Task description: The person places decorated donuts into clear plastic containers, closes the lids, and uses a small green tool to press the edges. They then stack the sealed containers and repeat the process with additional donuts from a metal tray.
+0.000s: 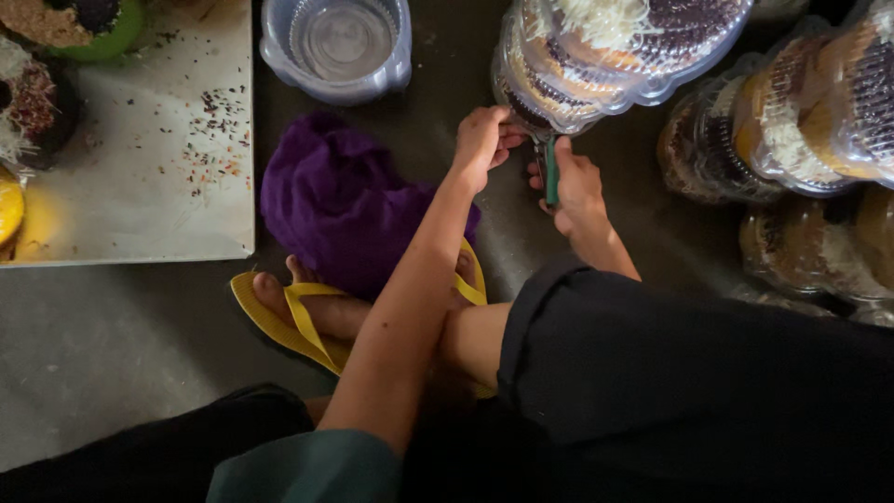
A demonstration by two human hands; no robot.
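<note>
Clear plastic clamshell boxes (605, 56) of topped doughnuts sit stacked on the floor (112, 345) ahead of us. Our left hand (482, 142) pinches the lower edge of that stack, fingers closed on the plastic rim. Our right hand (575, 182) is clamped around a green-handled stapler (549, 168), its head at the same edge. Just left lies a purple cloth (345, 200), beside our yellow sandal (298, 326).
</note>
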